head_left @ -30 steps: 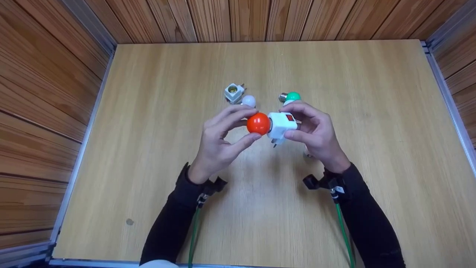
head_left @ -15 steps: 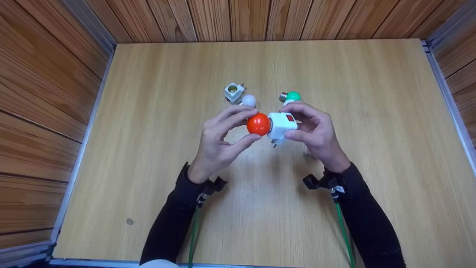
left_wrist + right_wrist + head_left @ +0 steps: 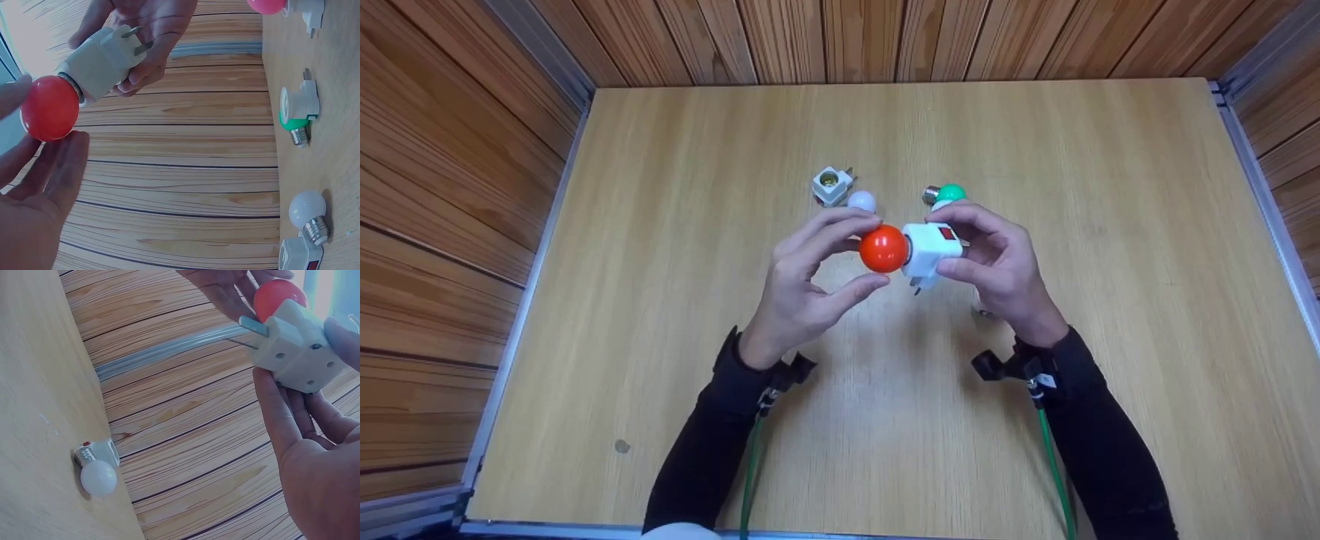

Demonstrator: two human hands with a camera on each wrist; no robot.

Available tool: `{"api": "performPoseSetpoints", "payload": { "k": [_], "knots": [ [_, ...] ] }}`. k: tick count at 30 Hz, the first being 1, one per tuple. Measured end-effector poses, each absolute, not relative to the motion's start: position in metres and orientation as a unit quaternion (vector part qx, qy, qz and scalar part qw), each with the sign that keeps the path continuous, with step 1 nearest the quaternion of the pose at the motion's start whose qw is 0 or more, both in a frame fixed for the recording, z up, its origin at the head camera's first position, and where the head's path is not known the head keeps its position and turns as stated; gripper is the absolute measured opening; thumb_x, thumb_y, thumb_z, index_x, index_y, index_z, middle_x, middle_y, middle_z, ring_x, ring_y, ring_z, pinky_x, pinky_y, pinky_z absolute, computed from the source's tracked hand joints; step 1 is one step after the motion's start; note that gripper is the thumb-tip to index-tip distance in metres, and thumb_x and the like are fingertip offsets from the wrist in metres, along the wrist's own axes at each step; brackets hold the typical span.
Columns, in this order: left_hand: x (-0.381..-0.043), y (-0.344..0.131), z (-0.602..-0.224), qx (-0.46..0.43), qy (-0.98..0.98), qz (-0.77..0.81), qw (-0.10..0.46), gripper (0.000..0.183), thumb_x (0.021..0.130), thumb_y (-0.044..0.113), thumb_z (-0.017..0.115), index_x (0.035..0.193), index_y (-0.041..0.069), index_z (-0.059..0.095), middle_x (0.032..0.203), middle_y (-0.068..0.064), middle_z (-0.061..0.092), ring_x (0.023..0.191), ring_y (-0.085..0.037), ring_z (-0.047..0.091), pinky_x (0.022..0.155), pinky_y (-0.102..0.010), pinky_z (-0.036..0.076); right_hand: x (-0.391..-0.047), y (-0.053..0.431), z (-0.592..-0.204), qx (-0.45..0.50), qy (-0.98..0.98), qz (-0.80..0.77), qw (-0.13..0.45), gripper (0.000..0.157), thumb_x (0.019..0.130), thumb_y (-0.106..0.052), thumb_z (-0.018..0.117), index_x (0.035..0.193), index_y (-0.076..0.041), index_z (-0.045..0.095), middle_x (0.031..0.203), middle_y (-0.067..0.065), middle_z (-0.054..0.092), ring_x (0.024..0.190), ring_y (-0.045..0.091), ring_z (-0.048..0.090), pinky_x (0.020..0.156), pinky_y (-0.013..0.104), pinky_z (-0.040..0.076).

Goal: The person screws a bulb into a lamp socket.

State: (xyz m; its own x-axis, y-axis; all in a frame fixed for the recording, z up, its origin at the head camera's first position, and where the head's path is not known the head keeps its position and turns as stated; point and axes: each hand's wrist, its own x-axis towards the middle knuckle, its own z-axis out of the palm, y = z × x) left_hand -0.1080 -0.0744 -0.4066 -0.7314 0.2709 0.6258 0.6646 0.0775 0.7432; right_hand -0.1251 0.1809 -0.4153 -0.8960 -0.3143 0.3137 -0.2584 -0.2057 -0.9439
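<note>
Between the thumb and fingertips of my left hand (image 3: 802,281) is a red light bulb (image 3: 883,249), its base in a white plug-in lamp socket (image 3: 928,251) with a red switch. My right hand (image 3: 997,266) grips that socket from the other side. Both are held up above the table. In the left wrist view, metal prongs (image 3: 140,42) stick out of the socket, and my left thumb and fingers lie around the bulb (image 3: 50,109). The right wrist view shows the socket's prong side (image 3: 298,349) between my right thumb and fingers.
Farther back on the wooden table (image 3: 697,187) lie another socket (image 3: 831,187), a white bulb (image 3: 862,202) and a green bulb (image 3: 951,193) with a white socket (image 3: 301,104). A pinkish-red bulb (image 3: 267,4) in a socket lies nearby, mostly behind my right hand in the head view.
The red bulb and socket have shifted slightly up and right in the head view, and the socket has turned a little. Both hands keep nearly the same place.
</note>
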Motion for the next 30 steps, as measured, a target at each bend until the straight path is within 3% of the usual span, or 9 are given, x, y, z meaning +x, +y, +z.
{"api": "performPoseSetpoints", "payload": {
  "k": [5,24,30],
  "knots": [
    [-0.1091,-0.0739,-0.4073,-0.322,-0.716,-0.599,0.157,0.057,0.089,0.011,0.087,0.137,-0.006,0.063,0.136,-0.022,0.068,0.121,-0.022,0.072,0.101,-0.036,0.065,-0.1260,0.1817,-0.4145,-0.234,0.620,-0.749,0.010,0.043,0.087,0.015,0.063,0.128,0.003,0.068,0.125,0.011,0.070,0.108,0.021,0.064,0.096,0.022,0.063],
    [-0.1072,-0.0723,-0.4090,-0.319,-0.720,-0.596,0.156,0.046,0.094,0.008,0.080,0.136,-0.007,0.065,0.134,-0.022,0.069,0.122,-0.024,0.072,0.103,-0.035,0.064,-0.1262,0.1829,-0.4177,-0.241,0.630,-0.738,0.025,0.052,0.082,0.018,0.074,0.131,-0.001,0.067,0.129,0.006,0.068,0.117,0.021,0.065,0.104,0.025,0.062],
    [-0.1077,-0.0721,-0.4086,-0.328,-0.719,-0.591,0.160,0.047,0.096,0.008,0.078,0.138,-0.007,0.063,0.137,-0.023,0.068,0.125,-0.025,0.071,0.107,-0.035,0.063,-0.1273,0.1838,-0.4172,-0.258,0.626,-0.735,0.037,0.052,0.083,0.018,0.073,0.133,0.005,0.066,0.130,0.004,0.069,0.118,0.020,0.065,0.105,0.025,0.062]
  ]
}}
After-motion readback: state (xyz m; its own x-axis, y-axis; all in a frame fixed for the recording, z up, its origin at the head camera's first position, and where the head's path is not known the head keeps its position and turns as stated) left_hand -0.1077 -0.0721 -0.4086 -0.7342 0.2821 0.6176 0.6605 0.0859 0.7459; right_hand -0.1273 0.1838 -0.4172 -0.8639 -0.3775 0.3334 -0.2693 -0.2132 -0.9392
